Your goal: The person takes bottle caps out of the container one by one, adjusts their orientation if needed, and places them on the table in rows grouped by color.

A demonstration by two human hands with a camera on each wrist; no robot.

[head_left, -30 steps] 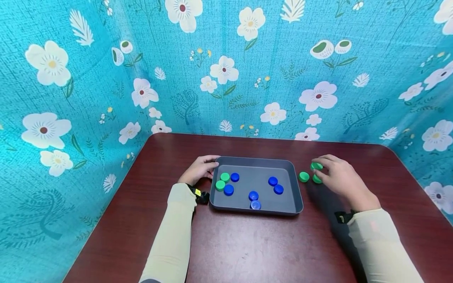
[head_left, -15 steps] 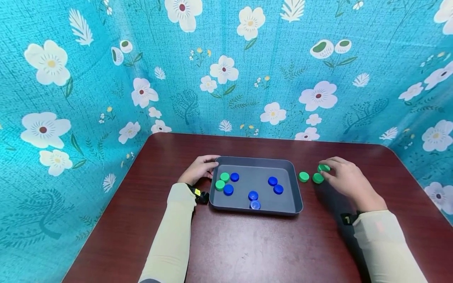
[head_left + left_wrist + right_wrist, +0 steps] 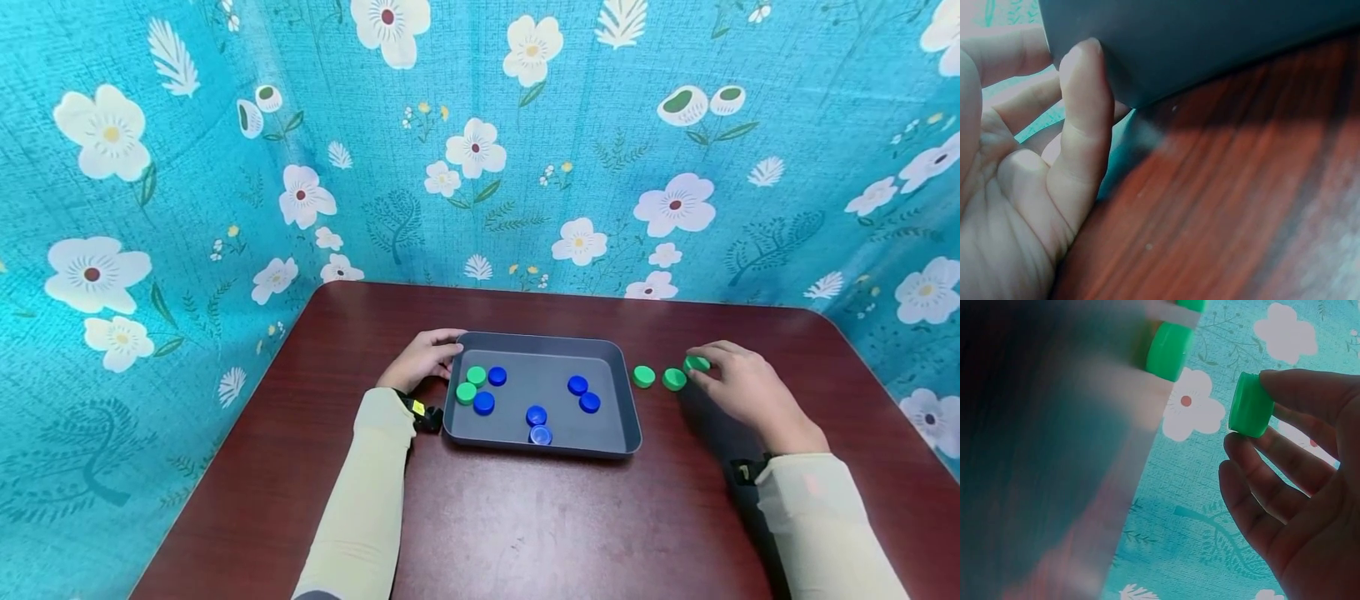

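My left hand (image 3: 423, 361) holds the left rim of the shallow dark grey tray (image 3: 517, 442); in the left wrist view its thumb (image 3: 1088, 119) lies against the tray's outer wall (image 3: 1204, 44). Inside the tray are two green bottle caps and several blue bottle caps (image 3: 483, 403). To the right of the tray, my right hand (image 3: 742, 390) pinches a green bottle cap (image 3: 1251, 406) between thumb and fingertips, close over the table. Just left of it, a green cap (image 3: 674, 380) lies on the table, with one more green cap (image 3: 642, 377) beside the tray's right wall.
The dark red-brown table (image 3: 525, 533) has a glossy top. Behind it and along its sides hangs a turquoise curtain (image 3: 420, 217) with white flowers, close to the table's far edge (image 3: 465, 289).
My right hand has moved right and slightly nearer me with the green cap in its fingers, away from the two green caps on the table. The left hand and tray stay put.
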